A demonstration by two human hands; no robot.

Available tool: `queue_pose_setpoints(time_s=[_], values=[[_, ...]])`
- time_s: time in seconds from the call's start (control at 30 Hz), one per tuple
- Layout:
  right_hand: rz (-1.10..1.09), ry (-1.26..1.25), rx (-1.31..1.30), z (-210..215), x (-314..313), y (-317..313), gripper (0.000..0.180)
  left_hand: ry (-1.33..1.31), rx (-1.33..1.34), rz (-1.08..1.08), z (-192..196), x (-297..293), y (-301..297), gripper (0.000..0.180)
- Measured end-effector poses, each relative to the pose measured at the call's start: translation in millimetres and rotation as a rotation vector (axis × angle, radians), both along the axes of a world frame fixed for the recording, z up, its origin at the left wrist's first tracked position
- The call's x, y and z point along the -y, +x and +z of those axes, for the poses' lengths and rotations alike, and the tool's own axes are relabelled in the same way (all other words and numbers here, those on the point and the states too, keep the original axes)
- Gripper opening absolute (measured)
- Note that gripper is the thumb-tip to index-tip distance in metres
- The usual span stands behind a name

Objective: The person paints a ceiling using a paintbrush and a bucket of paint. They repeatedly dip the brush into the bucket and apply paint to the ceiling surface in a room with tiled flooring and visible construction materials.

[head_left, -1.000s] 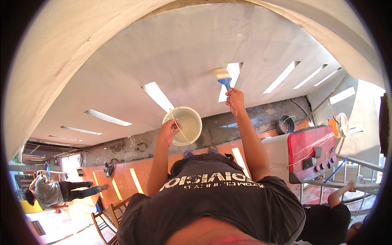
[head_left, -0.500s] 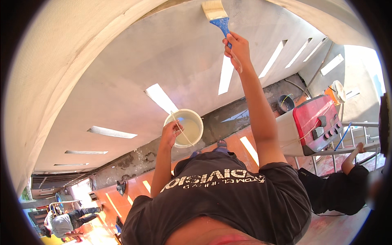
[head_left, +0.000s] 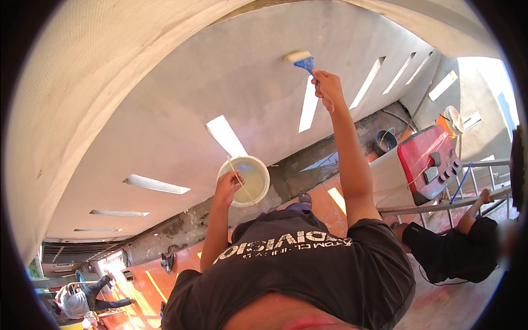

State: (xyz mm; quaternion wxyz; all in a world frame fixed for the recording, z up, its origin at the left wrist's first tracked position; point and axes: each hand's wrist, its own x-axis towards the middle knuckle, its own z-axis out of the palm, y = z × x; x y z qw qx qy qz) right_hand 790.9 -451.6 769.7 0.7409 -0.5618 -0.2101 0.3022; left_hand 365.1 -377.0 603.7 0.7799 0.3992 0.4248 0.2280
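Blue brush (head_left: 306, 62) at the grey wall (head_left: 165, 104), pale bucket (head_left: 267, 181) nearer and to the left.
In the head view, the right hand (head_left: 329, 89) has its fingers clamped on the brush's handle, bristles at the wall's surface; the left hand (head_left: 226, 188) has its fingers closed around the bucket's thin handle, cloudy liquid (head_left: 256, 182) inside. To the right stands a red-fronted appliance (head_left: 416, 151).

Co-worker's head (head_left: 506, 245) blurred, bucket rim (head_left: 268, 179) partly hidden
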Motion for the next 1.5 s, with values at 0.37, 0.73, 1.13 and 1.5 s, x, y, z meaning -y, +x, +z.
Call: queue_pose_setpoints(time_s=[0.37,0.73,1.13,1.5], values=[[-0.118,-0.016,-0.154,-85,-11,9,0.028,0.007,-0.045,-0.014,-3,-7,-10,0.028],[-0.129,-0.012,0.078,14,21,34,0.030,-0.003,-0.047,-0.010,-4,-1,11,0.024],[-0.119,0.017,-0.068,-77,22,69,0.037,0.017,-0.083,0.056,9,22,63,0.025],[-0.039,0.070,-0.014,37,45,96,0.035,-0.023,-0.102,0.180,3,48,109,0.024]])
